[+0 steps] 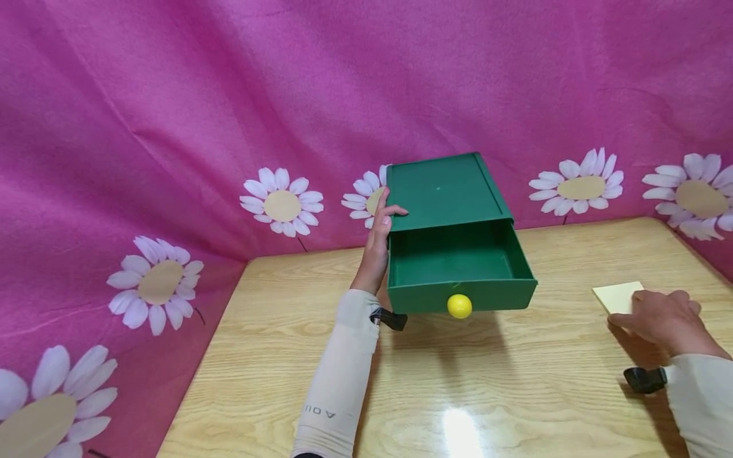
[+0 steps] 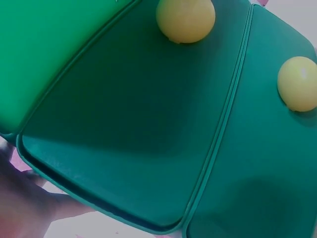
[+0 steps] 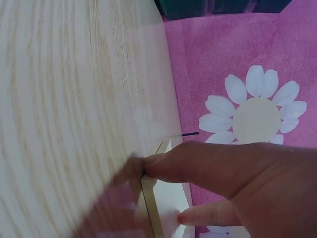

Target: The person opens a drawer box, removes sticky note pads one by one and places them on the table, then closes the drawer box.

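A green drawer cabinet (image 1: 441,191) stands on the table with its top drawer (image 1: 458,296) pulled out. No contents show in the visible part of that drawer, which has a round yellow knob (image 1: 459,306). My left hand (image 1: 375,245) rests against the cabinet's left side, one digit laid over the top edge. In the left wrist view, two drawer fronts (image 2: 124,114) show yellow knobs. Off to the right, my right hand (image 1: 667,318) pinches a pale yellow sticky note pad (image 1: 620,296) by its edge. Thumb and finger reach onto the pad (image 3: 168,203) in the right wrist view.
The light wood table (image 1: 298,343) meets a pink cloth (image 1: 321,95) printed with white daisies at the back and sides. Black wrist mounts (image 1: 644,380) stick out beside both hands. A bright light reflection lies near the table's front.
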`<state>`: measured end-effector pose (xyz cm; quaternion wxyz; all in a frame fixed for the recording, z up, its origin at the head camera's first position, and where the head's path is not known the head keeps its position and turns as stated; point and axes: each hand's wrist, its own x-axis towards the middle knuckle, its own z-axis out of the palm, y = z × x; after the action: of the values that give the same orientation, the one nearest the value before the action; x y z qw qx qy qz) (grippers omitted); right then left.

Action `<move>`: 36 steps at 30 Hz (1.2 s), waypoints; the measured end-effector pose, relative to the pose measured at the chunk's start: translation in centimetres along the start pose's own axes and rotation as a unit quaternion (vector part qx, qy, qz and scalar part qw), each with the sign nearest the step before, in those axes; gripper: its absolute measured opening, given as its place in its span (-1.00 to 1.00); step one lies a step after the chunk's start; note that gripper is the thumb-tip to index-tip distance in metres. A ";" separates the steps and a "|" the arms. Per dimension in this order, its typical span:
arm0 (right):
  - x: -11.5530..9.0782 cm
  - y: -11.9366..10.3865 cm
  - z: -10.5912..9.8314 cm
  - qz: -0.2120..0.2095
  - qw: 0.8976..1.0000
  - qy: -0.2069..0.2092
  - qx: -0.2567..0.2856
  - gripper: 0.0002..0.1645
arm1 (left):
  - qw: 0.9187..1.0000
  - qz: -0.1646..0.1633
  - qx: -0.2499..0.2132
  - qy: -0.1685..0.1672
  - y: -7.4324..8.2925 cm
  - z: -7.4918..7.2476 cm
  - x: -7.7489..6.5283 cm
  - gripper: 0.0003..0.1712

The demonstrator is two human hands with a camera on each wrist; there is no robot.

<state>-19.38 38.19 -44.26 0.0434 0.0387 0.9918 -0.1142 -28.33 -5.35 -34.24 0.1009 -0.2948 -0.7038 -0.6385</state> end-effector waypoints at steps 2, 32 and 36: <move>0.0 0.0 0.0 -0.004 1.000 0.005 0.001 -0.47 | 1.000 0.001 0.001 0.000 0.0 0.0 0.0 -0.59; -0.8 -3.0 -1.6 0.000 0.996 0.059 0.064 -0.02 | 1.000 0.005 0.006 -0.001 -0.2 0.0 -0.1 -0.59; -1.2 -4.0 -2.1 -0.028 0.993 0.091 0.069 -0.07 | 1.000 0.003 0.003 0.000 -0.2 0.0 -0.1 -0.59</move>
<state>-18.73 34.73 -41.27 -0.0533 0.0245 0.9821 -0.1792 -28.42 -5.42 -34.43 0.1035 -0.2967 -0.7050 -0.6358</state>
